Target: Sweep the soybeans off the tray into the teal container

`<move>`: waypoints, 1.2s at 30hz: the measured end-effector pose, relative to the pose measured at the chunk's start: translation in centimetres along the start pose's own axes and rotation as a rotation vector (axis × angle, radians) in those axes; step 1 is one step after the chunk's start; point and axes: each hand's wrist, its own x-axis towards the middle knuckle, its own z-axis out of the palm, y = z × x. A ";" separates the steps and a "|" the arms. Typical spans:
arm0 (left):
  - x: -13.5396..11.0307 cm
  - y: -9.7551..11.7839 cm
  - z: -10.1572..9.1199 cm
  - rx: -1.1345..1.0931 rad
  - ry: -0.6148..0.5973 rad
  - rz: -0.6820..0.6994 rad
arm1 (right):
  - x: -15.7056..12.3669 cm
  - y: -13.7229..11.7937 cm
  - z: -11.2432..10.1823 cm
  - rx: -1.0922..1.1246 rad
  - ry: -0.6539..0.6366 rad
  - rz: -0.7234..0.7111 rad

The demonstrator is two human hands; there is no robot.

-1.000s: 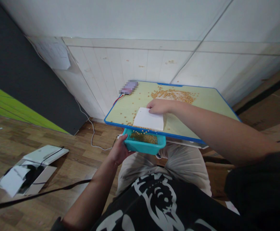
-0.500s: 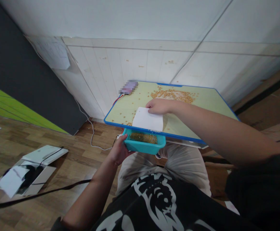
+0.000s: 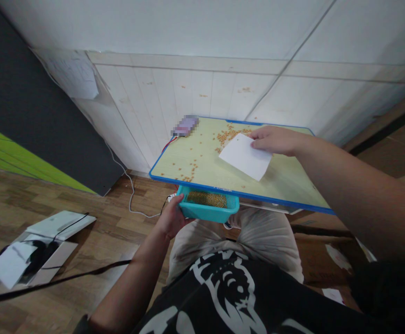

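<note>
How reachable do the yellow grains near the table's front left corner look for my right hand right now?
Probably yes: your right hand holds the white card above the same tabletop, and nothing seems to block the way to those yellow grains.

A pale painted wall [image 3: 174, 28] fills the back, its lower part clad in white vertical boards [image 3: 146, 111] with small tan scuffs. A grey cable [image 3: 289, 65] slants down it, and a sheet of paper [image 3: 75, 76] hangs at the left, next to a dark grey panel [image 3: 31, 102] with a bright green band [image 3: 21, 153]. An open white box [image 3: 59, 224] lies on the brown plank floor [image 3: 112, 246]; brown cardboard [image 3: 310, 262] sits at the right, in dimmer light
</note>
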 end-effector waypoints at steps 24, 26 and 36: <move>0.0 0.1 0.1 -0.009 -0.035 -0.015 | -0.1 2.9 4.1 -0.084 -0.036 0.148; 0.0 0.0 0.1 -0.009 -0.039 -0.014 | 0.2 2.2 4.1 -0.105 -0.055 0.135; 0.1 -0.1 0.0 0.009 -0.016 -0.005 | 1.6 -0.3 5.1 -0.084 -0.160 0.047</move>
